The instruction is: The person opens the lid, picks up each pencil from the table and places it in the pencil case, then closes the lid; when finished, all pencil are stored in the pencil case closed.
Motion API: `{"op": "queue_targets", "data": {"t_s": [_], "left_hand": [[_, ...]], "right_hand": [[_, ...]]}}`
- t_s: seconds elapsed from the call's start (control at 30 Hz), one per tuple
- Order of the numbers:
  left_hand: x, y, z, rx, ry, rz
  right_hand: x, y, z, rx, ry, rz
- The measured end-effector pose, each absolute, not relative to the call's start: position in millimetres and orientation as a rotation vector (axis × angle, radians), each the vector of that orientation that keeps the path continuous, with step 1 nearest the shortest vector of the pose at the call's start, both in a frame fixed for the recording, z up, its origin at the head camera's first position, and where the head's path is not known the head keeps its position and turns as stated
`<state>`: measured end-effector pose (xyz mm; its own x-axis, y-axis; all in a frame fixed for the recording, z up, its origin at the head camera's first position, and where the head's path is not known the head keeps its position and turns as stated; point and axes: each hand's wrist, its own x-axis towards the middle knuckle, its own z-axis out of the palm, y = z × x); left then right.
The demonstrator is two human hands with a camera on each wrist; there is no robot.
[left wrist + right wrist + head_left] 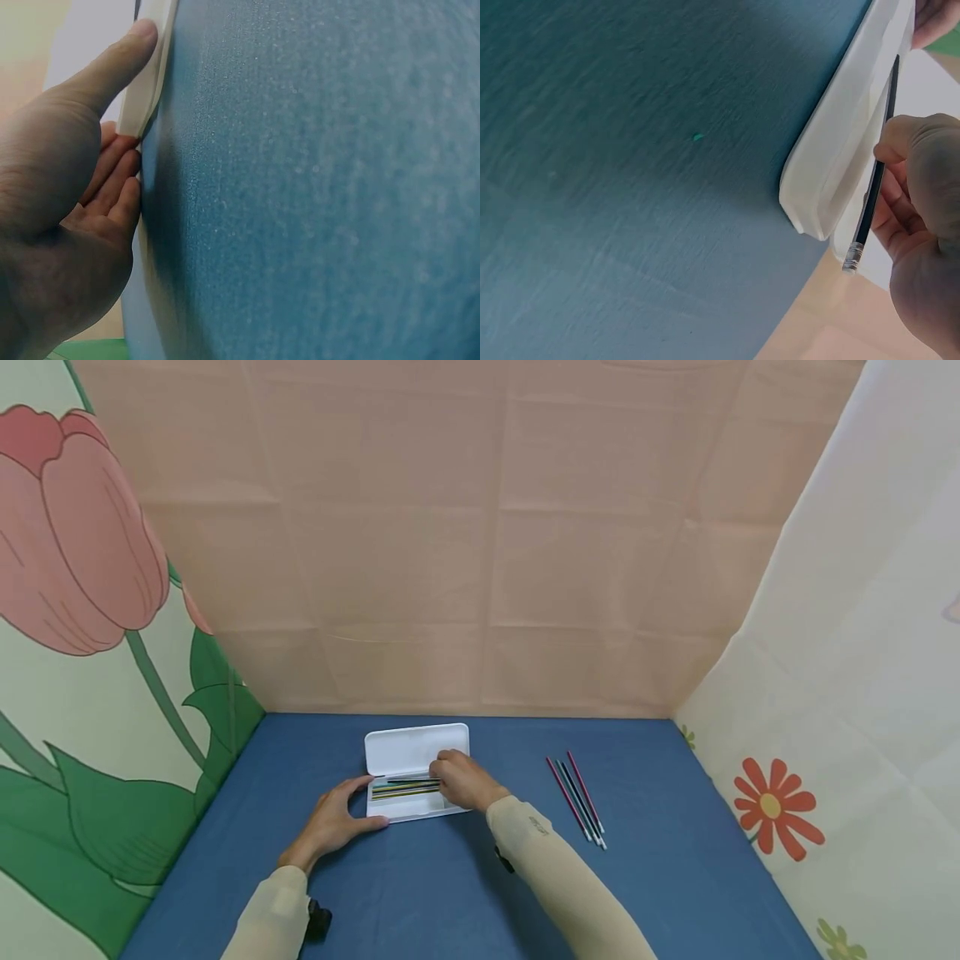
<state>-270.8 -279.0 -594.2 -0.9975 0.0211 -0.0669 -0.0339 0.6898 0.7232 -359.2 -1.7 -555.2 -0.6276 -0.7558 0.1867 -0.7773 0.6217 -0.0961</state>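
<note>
Right wrist view: only from here do I see the silvery banded end of the pencil; the right hand hides it from the head view. It's 1 dark, slim, straight pencil, pinched between thumb and fingers over the open white case. The left hand holds the case's left end, thumb and fingers apart around it. The case sits near the far edge of the blue bench; loose pencils lie toward its right edge.

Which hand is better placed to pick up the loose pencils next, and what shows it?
Probably the right hand: it is nearer the loose pencils, though it would first need to set down the dark pencil it holds. The left hand touches the left end of the white case, farther away.
</note>
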Motion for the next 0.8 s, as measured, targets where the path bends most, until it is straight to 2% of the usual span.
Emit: {"op": "queue_targets", "data": {"t_s": [0.4, 0.6, 0.8], "left_hand": [[-271.6, -276.8, -594.9, -0.025, 2.823, 1.21], [-270.4, -276.3, -595.4, -0.014, 2.828, 1.213], [-270.4, -274.6, -595.6, -0.006, 2.83, 1.207]], "right_hand": [[-361.3, -15.6, -560.4, 1.247, -2.705, 0.263], [-367.8, -20.0, -575.3, 1.239, -2.638, 0.323], [-360.9, -24.3, -566.8, 1.163, -2.685, 0.364]]}}
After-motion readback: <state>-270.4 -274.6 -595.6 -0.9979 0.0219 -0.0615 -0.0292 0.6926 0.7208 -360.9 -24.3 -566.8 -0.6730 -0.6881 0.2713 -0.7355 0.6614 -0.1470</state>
